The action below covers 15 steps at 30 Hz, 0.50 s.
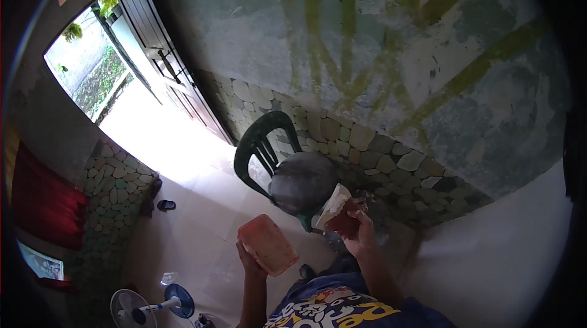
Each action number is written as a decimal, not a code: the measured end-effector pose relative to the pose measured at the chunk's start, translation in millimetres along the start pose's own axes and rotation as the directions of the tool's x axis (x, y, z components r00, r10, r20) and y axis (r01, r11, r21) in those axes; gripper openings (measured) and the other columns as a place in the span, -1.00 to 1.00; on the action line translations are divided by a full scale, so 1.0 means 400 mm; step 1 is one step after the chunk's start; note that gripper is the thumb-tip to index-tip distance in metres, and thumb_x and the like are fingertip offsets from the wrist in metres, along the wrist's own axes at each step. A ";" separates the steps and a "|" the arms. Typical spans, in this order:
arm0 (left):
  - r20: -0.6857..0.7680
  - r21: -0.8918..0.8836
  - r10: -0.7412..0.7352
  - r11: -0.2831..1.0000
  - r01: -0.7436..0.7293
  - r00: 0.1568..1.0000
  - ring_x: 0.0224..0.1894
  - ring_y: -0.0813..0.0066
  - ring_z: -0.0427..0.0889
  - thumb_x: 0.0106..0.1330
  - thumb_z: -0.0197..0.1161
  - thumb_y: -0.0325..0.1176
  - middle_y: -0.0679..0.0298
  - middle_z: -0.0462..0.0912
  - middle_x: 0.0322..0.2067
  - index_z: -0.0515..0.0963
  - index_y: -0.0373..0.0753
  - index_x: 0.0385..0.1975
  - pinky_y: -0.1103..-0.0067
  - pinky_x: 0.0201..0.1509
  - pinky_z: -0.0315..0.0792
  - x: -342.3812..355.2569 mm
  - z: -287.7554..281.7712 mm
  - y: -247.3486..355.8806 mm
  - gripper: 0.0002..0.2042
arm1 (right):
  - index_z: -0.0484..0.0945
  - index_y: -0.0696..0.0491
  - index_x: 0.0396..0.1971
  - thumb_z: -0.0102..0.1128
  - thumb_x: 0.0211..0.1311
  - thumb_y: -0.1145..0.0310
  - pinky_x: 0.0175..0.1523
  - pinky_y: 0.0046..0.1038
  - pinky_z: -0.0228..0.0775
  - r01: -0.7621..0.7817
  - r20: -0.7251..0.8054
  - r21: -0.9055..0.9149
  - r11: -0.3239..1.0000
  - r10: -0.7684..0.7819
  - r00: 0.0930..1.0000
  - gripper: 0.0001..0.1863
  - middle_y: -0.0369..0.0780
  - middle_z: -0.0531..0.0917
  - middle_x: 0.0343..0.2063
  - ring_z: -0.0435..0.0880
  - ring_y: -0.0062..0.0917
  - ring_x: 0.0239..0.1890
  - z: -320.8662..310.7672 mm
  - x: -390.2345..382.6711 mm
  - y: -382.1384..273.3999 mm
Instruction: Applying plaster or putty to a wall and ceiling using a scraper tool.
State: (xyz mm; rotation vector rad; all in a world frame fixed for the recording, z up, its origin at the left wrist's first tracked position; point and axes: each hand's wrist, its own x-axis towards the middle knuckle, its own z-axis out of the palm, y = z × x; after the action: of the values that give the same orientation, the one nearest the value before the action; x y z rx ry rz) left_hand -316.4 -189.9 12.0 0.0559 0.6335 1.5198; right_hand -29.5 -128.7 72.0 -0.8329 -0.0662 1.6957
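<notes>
My left hand [249,254] grips a red plastic tub [269,243] by its left side, down at the lower middle, with pale residue inside it. My right hand [362,236] is closed on a flat reddish-brown scraper [342,218] with white paste along it, held up to the right of the tub. Just beyond the scraper stands a green plastic chair [260,126] with a dark grey round seat top [302,178]. The tub and scraper are apart.
An open wooden door [156,47] and bright doorway stand upper left. A patchy painted wall [440,71] rises over stone cladding [385,163]. Red curtain [46,199], dark sandal [166,205] and fans [128,306] are at left, on or along the tiled floor [195,230].
</notes>
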 end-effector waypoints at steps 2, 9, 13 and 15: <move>0.096 0.068 0.192 0.978 -0.199 0.977 0.09 0.18 0.60 0.45 -0.02 0.19 0.21 0.59 0.10 0.42 -0.13 0.22 0.21 0.14 0.54 0.008 -0.137 0.070 -0.43 | 0.44 -0.02 0.12 0.25 0.08 0.40 -0.07 -0.24 0.55 -0.023 0.046 -0.019 1.000 0.024 0.999 -0.47 -0.24 0.61 0.00 0.62 -0.33 0.01 0.048 0.008 0.058; 0.119 0.049 0.324 0.942 -0.332 0.939 0.07 0.20 0.59 0.49 -0.05 0.14 0.20 0.58 0.07 0.42 -0.14 0.22 0.24 0.17 0.52 0.076 -0.170 0.218 -0.47 | 0.46 0.02 0.08 0.23 0.08 0.35 -0.17 -0.26 0.56 -0.013 -0.004 -0.056 0.998 0.013 1.000 -0.51 -0.22 0.63 -0.06 0.65 -0.32 -0.06 0.138 0.098 0.186; 0.033 -0.028 0.327 0.945 -0.326 0.945 0.05 0.07 0.62 0.42 0.00 0.21 0.10 0.58 0.09 0.36 -0.17 0.27 0.15 0.11 0.54 0.146 -0.151 0.313 -0.37 | 0.46 -0.03 0.05 0.25 0.06 0.34 -0.08 -0.25 0.44 -0.086 -0.056 -0.097 0.992 0.081 0.995 -0.52 -0.25 0.61 -0.06 0.58 -0.35 -0.01 0.253 0.173 0.265; 0.089 -0.034 0.332 0.943 -0.331 0.939 0.03 0.05 0.63 0.42 -0.03 0.22 0.06 0.59 0.06 0.35 -0.20 0.27 0.14 0.10 0.54 0.195 -0.143 0.369 -0.35 | 0.46 -0.03 0.04 0.26 0.06 0.35 -0.09 -0.25 0.45 -0.101 -0.054 -0.073 0.992 0.098 0.994 -0.53 -0.25 0.61 -0.08 0.58 -0.35 -0.01 0.302 0.234 0.307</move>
State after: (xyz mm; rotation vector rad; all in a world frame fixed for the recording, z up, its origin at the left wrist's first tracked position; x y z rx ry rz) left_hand -479.7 -124.9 -1.9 0.2285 0.5536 1.8373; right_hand -203.9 -40.0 60.1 -0.9485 -0.0552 1.7737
